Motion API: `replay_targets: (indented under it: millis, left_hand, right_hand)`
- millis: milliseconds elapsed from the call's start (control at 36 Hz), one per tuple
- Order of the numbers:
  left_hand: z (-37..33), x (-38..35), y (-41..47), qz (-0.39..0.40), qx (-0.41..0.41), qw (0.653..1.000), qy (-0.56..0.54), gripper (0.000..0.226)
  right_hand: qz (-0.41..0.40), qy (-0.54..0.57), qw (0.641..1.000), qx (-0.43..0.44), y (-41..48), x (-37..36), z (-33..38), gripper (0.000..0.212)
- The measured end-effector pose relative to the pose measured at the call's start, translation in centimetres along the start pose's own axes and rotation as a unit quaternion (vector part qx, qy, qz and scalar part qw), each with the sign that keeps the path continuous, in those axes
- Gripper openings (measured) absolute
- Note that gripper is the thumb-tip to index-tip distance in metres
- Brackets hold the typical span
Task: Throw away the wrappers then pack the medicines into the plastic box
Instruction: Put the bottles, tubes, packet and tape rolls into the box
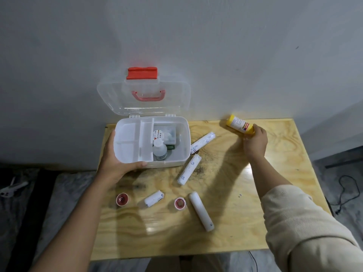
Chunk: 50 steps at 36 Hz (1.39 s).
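The clear plastic box (181,152) stands open at the table's back left, its lid (110,95) leaning on the wall. A white bottle (159,152) and small packs lie inside it, beside a white divided tray (127,134). My left hand (115,160) grips the box's front left corner. My right hand (255,143) holds a yellow bottle (238,125) at the back right, tilted just above the table. Several white rolls (202,142) (189,169) (201,211) (154,198) and two red-rimmed tape rolls (122,199) (180,203) lie loose on the table.
The wooden table (255,222) stands against a grey wall. A dark cable (345,193) runs on the floor at the right. Grey bedding (59,193) and a white object (7,191) lie at the left.
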<state>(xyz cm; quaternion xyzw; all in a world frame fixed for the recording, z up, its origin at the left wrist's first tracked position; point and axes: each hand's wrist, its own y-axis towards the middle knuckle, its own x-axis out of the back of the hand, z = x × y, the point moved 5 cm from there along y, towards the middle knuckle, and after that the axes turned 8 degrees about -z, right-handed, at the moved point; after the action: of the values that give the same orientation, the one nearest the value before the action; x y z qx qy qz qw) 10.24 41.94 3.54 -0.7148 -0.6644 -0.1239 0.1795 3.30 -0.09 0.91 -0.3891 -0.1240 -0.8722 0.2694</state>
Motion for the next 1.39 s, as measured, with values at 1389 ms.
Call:
replay_targets:
  millis: [1389]
  left_hand:
    - [-1.5, 0.0, -0.7, -0.009, -0.025, 1.000, -0.015, 0.106]
  right_hand:
    - [0.223, 0.003, 0.923, 0.314, -16.2, -2.3, 15.7, 0.028]
